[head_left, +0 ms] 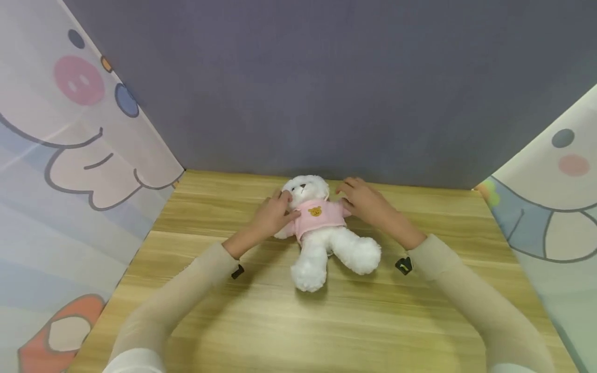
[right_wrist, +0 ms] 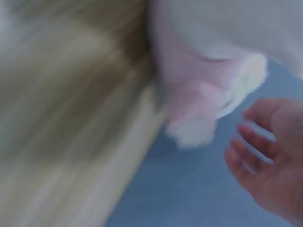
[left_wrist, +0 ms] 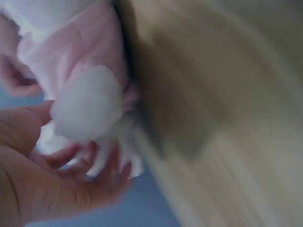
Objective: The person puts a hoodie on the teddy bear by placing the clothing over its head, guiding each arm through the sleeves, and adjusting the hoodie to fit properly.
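A white plush teddy bear (head_left: 314, 261) in a pink shirt (head_left: 322, 216) lies face up on the wooden table, head toward the grey wall. The person's left hand (head_left: 274, 213) is at the bear's head and shoulder, thumb by the shirt. In the left wrist view, that hand (left_wrist: 61, 175) has its fingers loosely spread around the bear's white paw (left_wrist: 90, 104). Beside the bear's other arm is the right hand (head_left: 366, 202), fingers bent and apart. The right wrist view shows a gap between this hand (right_wrist: 270, 151) and the bear's paw (right_wrist: 193, 133).
A grey wall (head_left: 326, 88) borders the far edge of the wooden table (head_left: 289, 331). Cartoon-printed curtains (head_left: 42, 207) stand at the left and right. Small black devices (head_left: 403, 266) are at both wrists.
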A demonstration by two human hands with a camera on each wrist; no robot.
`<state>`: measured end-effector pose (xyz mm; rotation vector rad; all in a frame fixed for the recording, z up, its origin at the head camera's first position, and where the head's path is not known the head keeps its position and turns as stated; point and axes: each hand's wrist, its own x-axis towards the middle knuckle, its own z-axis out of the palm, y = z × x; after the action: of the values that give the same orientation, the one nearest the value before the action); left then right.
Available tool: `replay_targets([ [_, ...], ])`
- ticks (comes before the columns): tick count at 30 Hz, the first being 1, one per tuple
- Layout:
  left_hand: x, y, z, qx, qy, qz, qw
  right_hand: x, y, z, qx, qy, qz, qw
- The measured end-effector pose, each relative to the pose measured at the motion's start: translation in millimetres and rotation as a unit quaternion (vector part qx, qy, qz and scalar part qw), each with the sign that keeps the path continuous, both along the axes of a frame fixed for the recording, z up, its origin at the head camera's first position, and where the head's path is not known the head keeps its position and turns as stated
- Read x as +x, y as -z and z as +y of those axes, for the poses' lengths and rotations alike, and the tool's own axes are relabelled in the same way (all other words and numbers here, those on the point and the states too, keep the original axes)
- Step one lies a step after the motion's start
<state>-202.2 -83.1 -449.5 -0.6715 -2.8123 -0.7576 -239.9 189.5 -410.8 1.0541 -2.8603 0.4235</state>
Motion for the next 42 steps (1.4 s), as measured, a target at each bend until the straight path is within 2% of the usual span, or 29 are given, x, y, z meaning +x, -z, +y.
replay_targets([
  [2,-9.6,4.2,-4.0,0.026,-0.01,-0.076,0.9967,-2.4,-8.5,-13.2,0.007,-0.022,-0.047,0.9986],
  [4,-16.1,7.8,-3.6,0.054,0.01,-0.115,0.9918,-4.8,-11.9,-22.8,0.02,-0.023,-0.095,0.995],
  [5,-18.4,9.9,-2.7,0.058,0.017,-0.118,0.9912,-6.6,-10.8,-25.8,0.025,-0.021,-0.115,0.9928],
  [7,-21.7,13.0,-0.6,0.071,0.022,-0.111,0.991,-10.2,-6.5,-29.6,0.018,-0.035,-0.129,0.9909],
  [11,-26.0,14.8,2.4,0.11,0.015,-0.083,0.9904,-13.3,5.3,-30.6,-0.058,-0.076,-0.122,0.9879],
  [13,-25.3,13.4,3.2,0.13,0.027,-0.067,0.9889,-11.5,11.4,-28.3,-0.091,-0.088,-0.116,0.9852],
  [17,-13.8,7.9,0.8,0.131,0.085,-0.024,0.9875,-4.6,23.2,-21.0,-0.135,-0.106,-0.104,0.9797],
  [21,2.4,2.4,-6.4,0.101,0.159,0.022,0.9818,3.2,28.7,-11.7,-0.15,-0.12,-0.075,0.9785],
  [23,9.3,0.1,-10.6,0.104,0.175,0.029,0.9787,7.6,28.5,-5.5,-0.157,-0.116,-0.074,0.978],
  [26,18.6,-4.1,-16.6,0.116,0.154,0.017,0.9811,16.3,25.4,5.0,-0.163,-0.111,-0.103,0.9749],
  [29,27.7,-4.9,-19.1,0.102,0.096,-0.035,0.9895,26.8,21.8,10.6,-0.156,-0.106,-0.144,0.9713],
  [31,32.5,-0.4,-17.6,0.071,0.066,-0.068,0.9929,32.5,21.8,9.8,-0.139,-0.096,-0.151,0.9739],
  [34,38.3,9.2,-11.3,0.037,0.042,-0.101,0.9932,40.2,25.7,2.9,-0.125,-0.067,-0.139,0.98],
  [37,41.6,14.8,-4.6,0.039,0.038,-0.118,0.9915,47.8,32.4,-4.6,-0.13,-0.029,-0.121,0.9836],
  [40,41.5,17.9,-1.1,0.049,0.06,-0.134,0.988,54.2,37.6,-10.0,-0.144,-0.008,-0.115,0.9828],
  [42,40.1,19.7,-0.9,0.064,0.076,-0.143,0.9847,56.8,39.5,-11.4,-0.157,-0.009,-0.112,0.9813],
])
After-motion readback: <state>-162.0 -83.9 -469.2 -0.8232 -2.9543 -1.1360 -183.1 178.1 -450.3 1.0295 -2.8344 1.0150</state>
